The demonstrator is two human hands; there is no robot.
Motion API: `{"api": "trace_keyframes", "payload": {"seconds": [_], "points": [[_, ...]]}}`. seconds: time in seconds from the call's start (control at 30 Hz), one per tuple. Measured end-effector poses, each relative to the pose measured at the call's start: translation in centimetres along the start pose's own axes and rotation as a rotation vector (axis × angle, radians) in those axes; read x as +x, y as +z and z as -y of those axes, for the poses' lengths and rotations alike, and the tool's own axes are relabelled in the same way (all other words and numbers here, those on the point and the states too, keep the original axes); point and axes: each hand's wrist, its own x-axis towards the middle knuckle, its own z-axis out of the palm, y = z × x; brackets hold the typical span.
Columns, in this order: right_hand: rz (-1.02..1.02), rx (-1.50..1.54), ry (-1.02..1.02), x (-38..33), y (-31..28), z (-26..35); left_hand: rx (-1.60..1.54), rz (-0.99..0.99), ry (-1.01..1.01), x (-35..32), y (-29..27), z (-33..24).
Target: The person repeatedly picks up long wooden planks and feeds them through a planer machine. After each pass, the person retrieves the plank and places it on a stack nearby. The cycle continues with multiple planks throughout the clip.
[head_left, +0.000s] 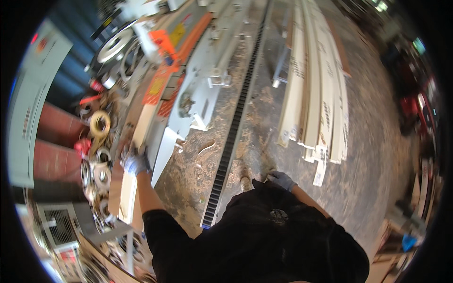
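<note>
sawdust-strewn workshop floor [264,108] fills mid-frame as the gloved left hand [134,162] lies fingers spread flat on the pale board [137,151] at the left-centre machine table [198,89], best kept pressed square, while the right hand [281,179] hangs loosely curled, empty, lower centre.

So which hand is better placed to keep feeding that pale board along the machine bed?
Left, probably. The gloved left hand already rests on the pale board lying on the machine bed. The right hand hangs by the person's hip, away from the board.
</note>
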Motion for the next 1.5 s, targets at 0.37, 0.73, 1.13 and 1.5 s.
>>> {"api": "trace_keyframes", "payload": {"seconds": [0.37, 0.73, 1.13, 1.5], "points": [[-0.631, 0.124, 0.362, -0.9, -4.3, -12.7, -0.043, -0.040, 0.029, 1.0, 2.4, 1.4], [-1.004, -0.049, 0.614, 1.4, -17.0, -11.6, -0.069, -0.012, -0.008, -2.1, -0.5, 0.6], [-0.771, 0.024, 0.495, 7.7, -22.7, -17.6, -0.399, -0.316, 0.107, -16.5, -6.1, -8.9], [-0.335, 0.758, 0.435, 4.6, -28.0, -18.6, -0.921, 0.054, 0.522, -38.9, -2.0, -25.3]]}}
